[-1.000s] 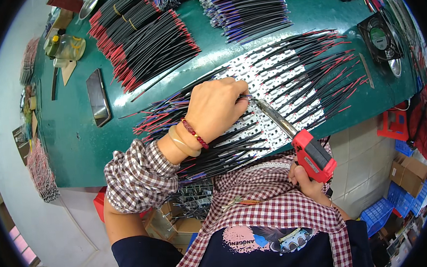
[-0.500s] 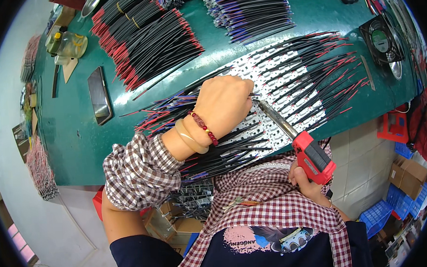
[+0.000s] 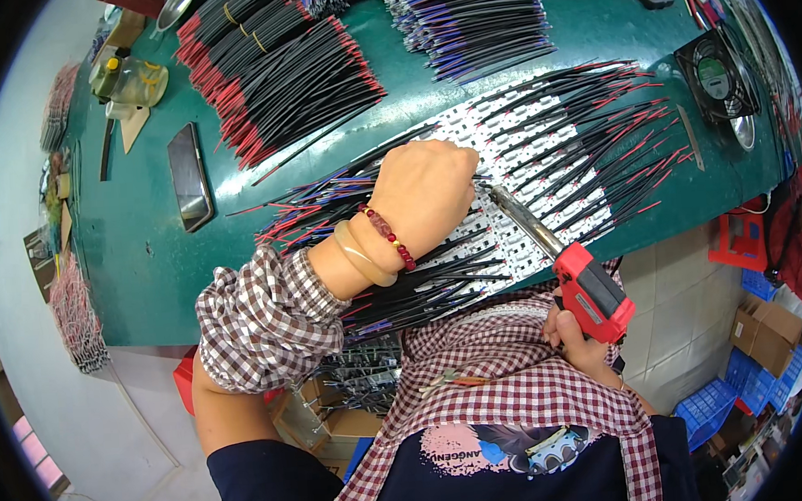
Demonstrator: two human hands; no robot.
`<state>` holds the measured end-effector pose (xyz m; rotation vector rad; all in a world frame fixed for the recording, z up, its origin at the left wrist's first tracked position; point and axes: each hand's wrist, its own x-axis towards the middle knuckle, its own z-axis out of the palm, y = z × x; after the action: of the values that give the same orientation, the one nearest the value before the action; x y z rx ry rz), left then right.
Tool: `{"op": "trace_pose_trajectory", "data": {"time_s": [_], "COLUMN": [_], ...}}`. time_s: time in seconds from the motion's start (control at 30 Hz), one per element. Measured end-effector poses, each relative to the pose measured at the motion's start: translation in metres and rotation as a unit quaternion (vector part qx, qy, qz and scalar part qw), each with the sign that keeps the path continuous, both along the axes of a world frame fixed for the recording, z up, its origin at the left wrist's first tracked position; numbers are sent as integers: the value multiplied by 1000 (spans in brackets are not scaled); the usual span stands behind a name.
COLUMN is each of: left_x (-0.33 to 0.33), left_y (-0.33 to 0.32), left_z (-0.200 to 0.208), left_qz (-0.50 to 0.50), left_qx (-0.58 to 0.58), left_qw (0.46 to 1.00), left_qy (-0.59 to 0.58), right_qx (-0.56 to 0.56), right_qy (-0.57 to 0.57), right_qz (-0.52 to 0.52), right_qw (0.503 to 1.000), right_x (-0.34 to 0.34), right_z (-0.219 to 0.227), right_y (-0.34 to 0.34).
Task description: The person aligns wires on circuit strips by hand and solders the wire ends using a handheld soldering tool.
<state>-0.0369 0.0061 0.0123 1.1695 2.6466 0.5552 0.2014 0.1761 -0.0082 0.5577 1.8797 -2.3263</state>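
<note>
My left hand (image 3: pixel 429 189), a bracelet and a bangle at its wrist, is closed over the middle of a white circuit board panel (image 3: pixel 519 151). Its fingertips point down at the panel and hide whatever they pinch. Black wires with red ends (image 3: pixel 588 147) fan out from the panel on the right, and more wires (image 3: pixel 311 210) with red and blue spread to the left. My right hand (image 3: pixel 576 336) grips a red and black soldering gun (image 3: pixel 592 294) at the panel's near side. Its metal tip reaches the board just right of my left fingertips.
Bundles of black wires with red ends (image 3: pixel 286 92) and with blue ends (image 3: pixel 470 26) lie along the far side of the green table (image 3: pixel 137 285). A phone (image 3: pixel 190 176) and a jar (image 3: pixel 141 83) are at the left. A small black fan (image 3: pixel 716 75) stands at the right.
Both hands have shifted very slightly to the right; the soldering gun has moved a few pixels with my right hand. The panel and wires look the same.
</note>
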Motion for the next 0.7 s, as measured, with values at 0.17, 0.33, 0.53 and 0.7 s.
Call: {"op": "trace_pose_trajectory", "data": {"time_s": [0.17,0.33,0.53,0.7], "left_x": [1,1,1,2], "left_y": [0,0,1,0], "left_z": [1,2,2,1], "left_qz": [2,3,2,3], "left_qx": [6,-3,-2,2], "left_qw": [1000,1000,1000,1000], "left_qy": [5,4,5,6], "right_qx": [45,56,-8,15], "right_qy": [-27,-6,5,-3], "right_qz": [16,43,-14,-12], "right_qw": [998,998,1000,1000], "right_x": [-2,-5,-4,-4], "right_z": [2,2,4,3], "right_y": [0,2,-2,-2]}}
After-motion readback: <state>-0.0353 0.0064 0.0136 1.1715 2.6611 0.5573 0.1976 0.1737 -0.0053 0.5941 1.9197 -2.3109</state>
